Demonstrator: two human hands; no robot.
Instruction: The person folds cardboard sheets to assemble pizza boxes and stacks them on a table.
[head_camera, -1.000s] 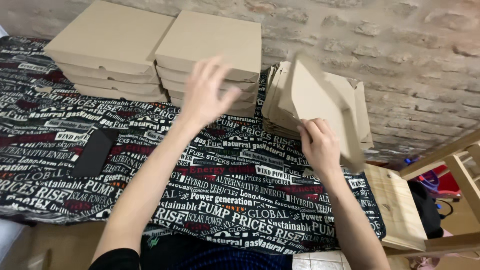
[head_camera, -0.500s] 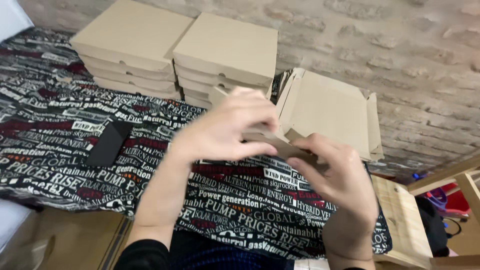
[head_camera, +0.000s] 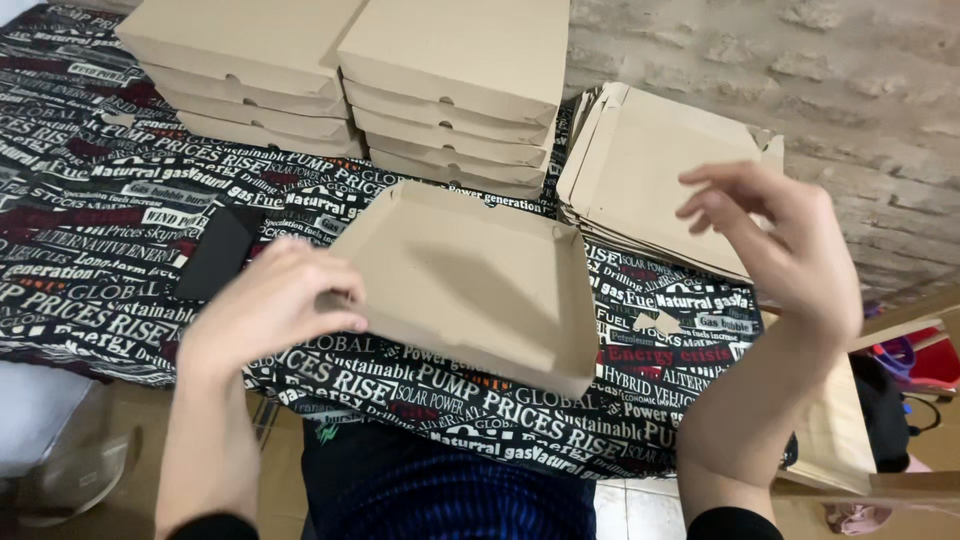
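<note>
Cardboard box (head_camera: 470, 285) now unfolded open, left hand (head_camera: 270, 310) holding, right hand (head_camera: 785, 245) released

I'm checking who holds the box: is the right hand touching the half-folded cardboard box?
Apart. The head view shows the right hand raised clear of the cardboard box, patterned cloth visible between.

Printed tablecloth (head_camera: 120, 190) bears stacked cardboard boxes (head_camera: 450, 90) and a dark phone (head_camera: 215, 252).

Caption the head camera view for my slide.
Left hand grips a half-folded brown cardboard box; right hand hovers, open, over the newsprint-patterned cloth.
</note>
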